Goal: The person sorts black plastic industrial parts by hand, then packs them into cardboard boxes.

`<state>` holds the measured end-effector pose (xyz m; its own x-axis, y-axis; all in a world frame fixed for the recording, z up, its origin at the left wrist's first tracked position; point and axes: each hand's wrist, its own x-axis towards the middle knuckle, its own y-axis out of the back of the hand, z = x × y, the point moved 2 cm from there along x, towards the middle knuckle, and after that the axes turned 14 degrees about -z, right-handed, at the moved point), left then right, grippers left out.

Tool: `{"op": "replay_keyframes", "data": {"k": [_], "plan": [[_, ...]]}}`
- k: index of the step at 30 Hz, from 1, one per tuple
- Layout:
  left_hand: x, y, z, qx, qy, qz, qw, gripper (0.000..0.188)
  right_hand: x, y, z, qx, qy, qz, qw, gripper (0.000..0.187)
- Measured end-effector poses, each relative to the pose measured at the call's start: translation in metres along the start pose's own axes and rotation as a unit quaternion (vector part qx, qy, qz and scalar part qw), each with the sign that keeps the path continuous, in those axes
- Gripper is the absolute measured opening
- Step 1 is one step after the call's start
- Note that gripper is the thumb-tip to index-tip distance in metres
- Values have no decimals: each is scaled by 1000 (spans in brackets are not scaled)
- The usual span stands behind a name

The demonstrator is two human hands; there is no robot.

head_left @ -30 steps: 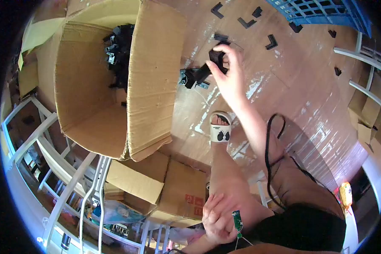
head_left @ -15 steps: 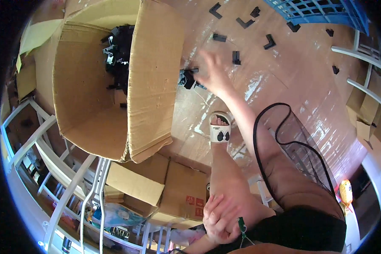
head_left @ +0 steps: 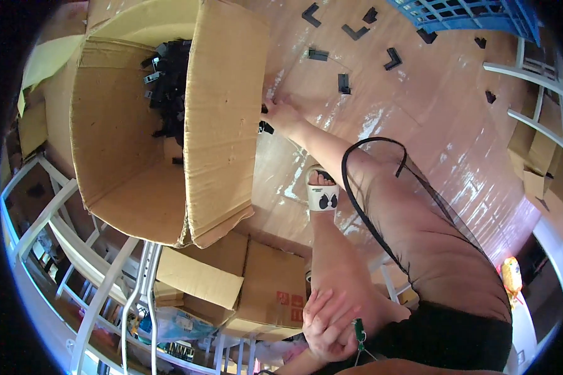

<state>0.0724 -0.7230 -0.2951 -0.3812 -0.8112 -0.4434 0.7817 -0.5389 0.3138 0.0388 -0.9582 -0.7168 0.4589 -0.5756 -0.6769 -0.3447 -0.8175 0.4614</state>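
My right hand (head_left: 283,117) reaches down to the floor just beyond the large cardboard box (head_left: 222,125). Its fingertips are partly hidden by the box's flap, beside small black plastic pieces (head_left: 266,127); whether they grip one I cannot tell. A sheer black-edged sleeve hangs along the right arm. My left hand (head_left: 329,325) rests on my knee, its fingers loosely bent and slightly apart, holding nothing. Inside the tilted box lies a heap of black pieces (head_left: 171,94), some with shiny metal parts.
Several black L-shaped corner pieces (head_left: 392,59) lie scattered on the worn wooden floor (head_left: 413,125). A blue plastic crate (head_left: 469,15) stands at the far right. White metal racks (head_left: 532,78) flank both sides. Another cardboard box (head_left: 272,281) sits below the large one, near my sandalled foot (head_left: 322,194).
My right hand has moved left and down to the black pieces beside the box, its fingers now partly behind the flap. The left hand stays on the knee. The view has shifted slightly.
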Motion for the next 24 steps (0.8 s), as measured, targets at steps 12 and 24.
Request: {"op": "replay_keyframes", "data": {"k": [12, 24], "plan": [[-5, -2, -1, -14, -19, 3, 1000, 34, -214, 143, -65, 438, 186, 364, 801, 66], [-3, 1, -2, 24, -13, 25, 999, 27, -166, 207, -55, 337, 161, 500, 781, 49]]}}
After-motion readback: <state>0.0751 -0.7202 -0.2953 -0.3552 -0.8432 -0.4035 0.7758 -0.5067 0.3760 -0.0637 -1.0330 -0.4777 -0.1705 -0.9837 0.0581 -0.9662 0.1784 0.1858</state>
